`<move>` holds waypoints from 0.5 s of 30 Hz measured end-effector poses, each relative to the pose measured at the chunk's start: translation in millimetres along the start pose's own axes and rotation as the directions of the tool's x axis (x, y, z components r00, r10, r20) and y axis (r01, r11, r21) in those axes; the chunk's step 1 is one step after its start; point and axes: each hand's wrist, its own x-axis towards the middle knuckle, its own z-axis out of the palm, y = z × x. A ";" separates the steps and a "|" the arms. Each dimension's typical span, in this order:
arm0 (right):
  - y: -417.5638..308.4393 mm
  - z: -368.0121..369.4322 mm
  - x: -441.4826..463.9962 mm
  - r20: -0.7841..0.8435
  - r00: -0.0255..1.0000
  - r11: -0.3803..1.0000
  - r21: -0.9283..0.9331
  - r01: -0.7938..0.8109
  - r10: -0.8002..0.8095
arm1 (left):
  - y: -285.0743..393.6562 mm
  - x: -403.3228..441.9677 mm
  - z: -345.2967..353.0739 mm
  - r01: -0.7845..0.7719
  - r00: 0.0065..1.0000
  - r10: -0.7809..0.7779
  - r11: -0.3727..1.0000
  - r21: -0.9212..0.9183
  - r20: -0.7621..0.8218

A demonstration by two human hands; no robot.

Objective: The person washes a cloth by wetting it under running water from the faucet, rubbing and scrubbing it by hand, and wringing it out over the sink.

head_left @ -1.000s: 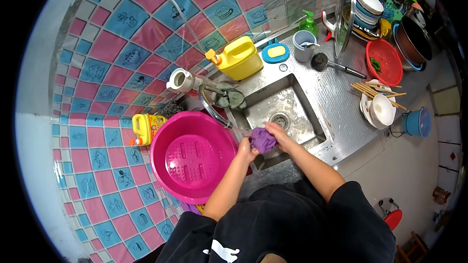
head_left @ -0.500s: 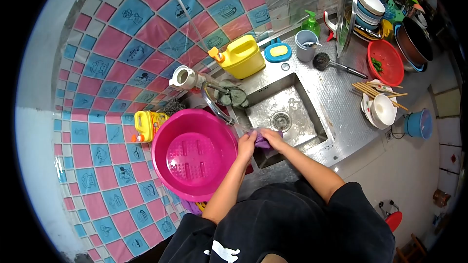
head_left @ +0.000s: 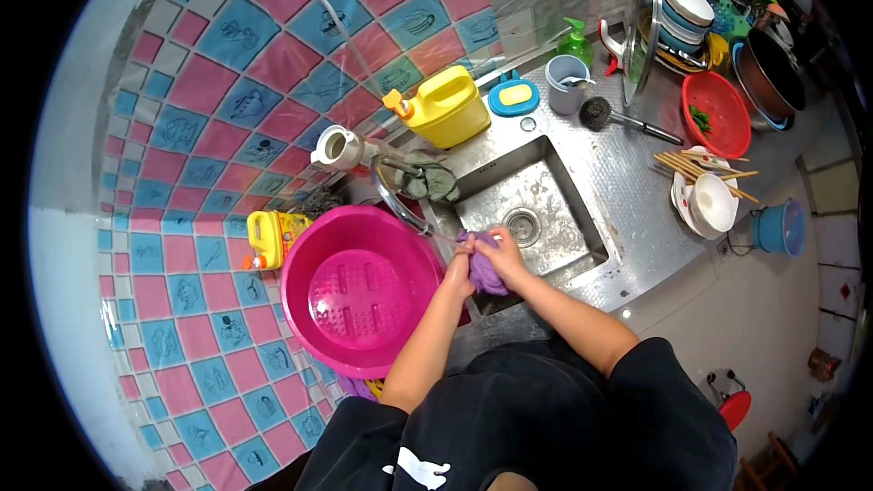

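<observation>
A bunched purple cloth (head_left: 488, 275) is held between my two hands over the near left corner of the steel sink (head_left: 575, 184). My left hand (head_left: 460, 270) grips its left side, directly by the tap's outlet. On the other side my right hand (head_left: 503, 256) has its fingers curled round the cloth's top. The curved metal tap (head_left: 393, 197) points at my hands, and a thin stream of water seems to reach them. Left of my hands stands a large pink basin (head_left: 364, 295) with nothing in it.
Behind the sink are a yellow jug (head_left: 446, 109), a soap dish (head_left: 514, 95) and a grey cup (head_left: 566, 91). Rightward lie a scrub brush (head_left: 627, 120), a red colander (head_left: 714, 105), chopsticks (head_left: 696, 173) and white bowls (head_left: 712, 205). A dark green cloth (head_left: 430, 184) hangs by the tap.
The purple cloth now shows more, bunched up and hanging below my fingers. My right hand has shifted slightly up and left, closer to the tap stream.
</observation>
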 end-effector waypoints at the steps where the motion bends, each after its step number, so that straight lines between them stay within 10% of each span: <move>1: -6.9 6.8 -8.4 -0.001 0.956 0.937 -0.199 0.288 -0.294 | -2.9 11.0 -4.4 0.077 0.997 -0.077 0.994 -0.075 0.007; 7: -34.2 16.7 -18.9 0.014 0.965 0.715 -0.669 0.204 -0.262 | -30.7 71.1 -54.8 0.168 0.785 0.027 0.952 -0.255 0.619; 9: -26.4 6.7 -2.3 -0.005 0.990 0.690 -0.717 0.093 -0.139 | -12.9 19.0 3.7 0.037 0.977 -0.024 0.997 0.062 -0.212; 15: 33.5 -12.9 39.9 -0.156 0.948 0.836 -0.526 0.159 -0.279 | 12.1 -15.5 13.9 0.103 0.994 -0.087 0.933 0.344 -0.060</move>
